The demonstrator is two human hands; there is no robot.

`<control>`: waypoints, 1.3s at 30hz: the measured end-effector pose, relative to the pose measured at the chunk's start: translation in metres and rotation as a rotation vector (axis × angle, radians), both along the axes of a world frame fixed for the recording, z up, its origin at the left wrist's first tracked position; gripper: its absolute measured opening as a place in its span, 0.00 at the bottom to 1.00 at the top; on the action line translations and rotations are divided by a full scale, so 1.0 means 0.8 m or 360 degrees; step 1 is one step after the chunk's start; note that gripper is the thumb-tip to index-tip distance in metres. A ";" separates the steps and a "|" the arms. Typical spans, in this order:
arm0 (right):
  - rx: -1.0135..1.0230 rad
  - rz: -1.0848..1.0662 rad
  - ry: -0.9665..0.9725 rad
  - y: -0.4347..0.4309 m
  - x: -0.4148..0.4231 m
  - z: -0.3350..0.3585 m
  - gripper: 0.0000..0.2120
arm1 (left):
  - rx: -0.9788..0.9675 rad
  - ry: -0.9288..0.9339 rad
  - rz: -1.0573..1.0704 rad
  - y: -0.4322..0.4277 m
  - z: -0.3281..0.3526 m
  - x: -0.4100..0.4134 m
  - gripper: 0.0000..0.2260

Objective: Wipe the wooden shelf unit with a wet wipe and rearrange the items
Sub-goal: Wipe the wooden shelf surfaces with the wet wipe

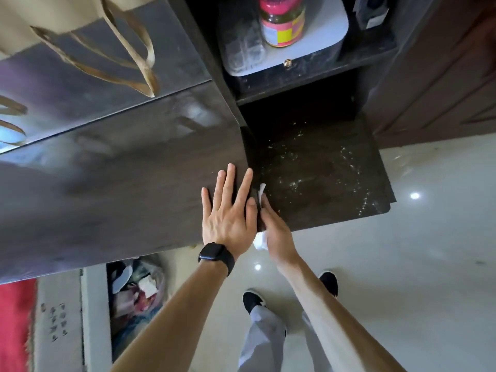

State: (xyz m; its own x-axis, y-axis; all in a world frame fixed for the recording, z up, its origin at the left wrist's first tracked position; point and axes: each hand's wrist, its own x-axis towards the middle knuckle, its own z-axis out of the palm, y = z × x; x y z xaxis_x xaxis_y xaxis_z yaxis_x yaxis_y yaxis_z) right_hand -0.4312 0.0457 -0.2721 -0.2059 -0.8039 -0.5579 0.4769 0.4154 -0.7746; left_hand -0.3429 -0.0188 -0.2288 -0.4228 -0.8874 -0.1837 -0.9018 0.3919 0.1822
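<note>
The left hand (pixel 228 216) is lying flat against the outer side panel of the wooden shelf unit (pixel 134 170), its fingers straight and spread apart and a dark watch (pixel 216 255) sitting on the wrist. Just beside it, the right hand (pixel 276 232) is holding the wet wipe (pixel 259 241) against the front edge of that same upright panel, at the left corner of the lower compartment. Its fingers are lying close together and folding over the wipe, which is sticking out white past the fingertips and under the heel of the palm. The lower shelf board (pixel 322 178) is lying bare and open to the right of the hand, showing pale specks of dust out to its rounded front corner. On the shelf above, a pale box (pixel 316 36) is carrying a jar (pixel 283 25) with a pink and yellow label, and a dark bottle (pixel 371 12) is standing to its right. A brown cabinet door (pixel 442 76) is closing in the unit's right side. A bag's tan handles (pixel 128 49) are resting on the top at upper left. Below, the glossy floor (pixel 402 264) is lying open under the person's black shoes (pixel 252 300), while a full rubbish bag (pixel 137 291) is sitting at lower left.
</note>
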 end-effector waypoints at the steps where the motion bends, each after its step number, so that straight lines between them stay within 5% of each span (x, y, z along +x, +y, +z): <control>1: -0.0097 0.0055 -0.0076 -0.011 0.000 -0.005 0.23 | -0.0018 -0.0009 0.0002 0.001 0.000 0.000 0.25; 6: 0.0082 0.0263 -0.0076 -0.071 -0.023 -0.047 0.36 | -0.0081 -0.0001 0.0014 0.002 -0.005 -0.004 0.25; 11: 0.0100 0.0394 0.0331 0.002 -0.011 -0.060 0.33 | -0.0087 -0.0026 0.0034 0.004 0.000 -0.008 0.25; 15: 0.0098 0.0671 0.0750 0.034 -0.013 -0.078 0.26 | -0.0071 -0.0054 0.0047 0.004 0.003 -0.010 0.25; 18: -0.0076 0.0761 0.1370 0.033 -0.019 -0.080 0.20 | -0.0080 -0.0065 0.0051 0.006 0.002 -0.010 0.25; 24: -0.0052 0.1144 0.2125 0.066 -0.030 -0.082 0.29 | -0.0115 -0.0074 0.0035 0.004 0.001 -0.008 0.25; 32: -0.0387 0.1528 0.2388 0.031 -0.082 -0.103 0.29 | -0.0100 -0.0062 0.0022 0.003 0.001 -0.005 0.25; 39: -0.0179 0.1629 0.2456 -0.082 -0.094 -0.110 0.35 | -0.0108 -0.0077 -0.0002 0.001 0.000 0.000 0.25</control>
